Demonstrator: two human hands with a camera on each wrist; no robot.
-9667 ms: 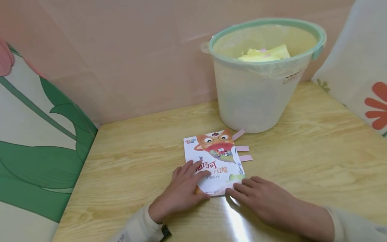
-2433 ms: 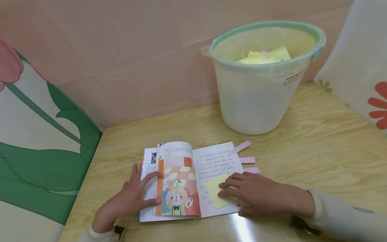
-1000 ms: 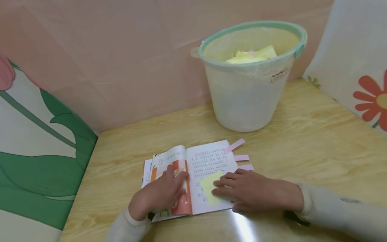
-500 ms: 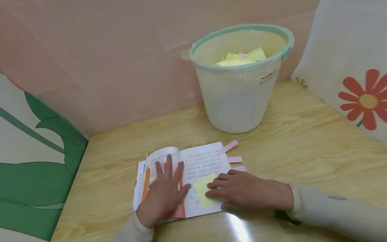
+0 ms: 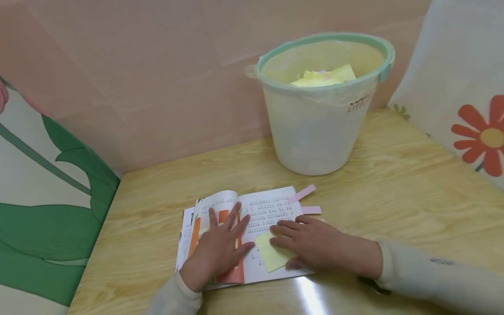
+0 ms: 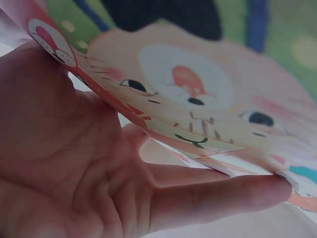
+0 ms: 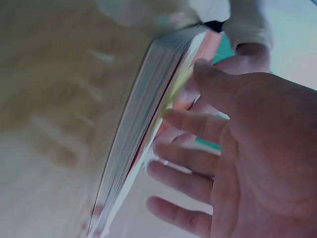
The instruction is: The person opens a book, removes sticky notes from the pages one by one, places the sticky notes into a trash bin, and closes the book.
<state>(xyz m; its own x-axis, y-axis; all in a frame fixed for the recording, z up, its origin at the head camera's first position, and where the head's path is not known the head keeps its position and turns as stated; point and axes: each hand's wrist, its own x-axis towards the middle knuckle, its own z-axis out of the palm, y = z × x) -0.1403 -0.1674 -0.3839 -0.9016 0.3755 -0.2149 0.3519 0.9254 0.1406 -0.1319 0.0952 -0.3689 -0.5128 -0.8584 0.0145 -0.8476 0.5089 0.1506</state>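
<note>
Note [image 5: 267, 250] on R pg [image 5: 271, 212] of bk [image 5: 218, 199], bin [image 5: 313, 127] behind w/ paper [image 5: 328, 78] in.

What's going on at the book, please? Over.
Left hand spread across open book. Right hand partly covering yellow note on it. Bucket stands behind, apart from both hands; seemingly not in the way.

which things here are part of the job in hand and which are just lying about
Likely the job:
open book under left hand
yellow note partly under right hand
pink tabs in the book

Likely uninvolved:
bucket behind the book
yellow paper inside it
</note>
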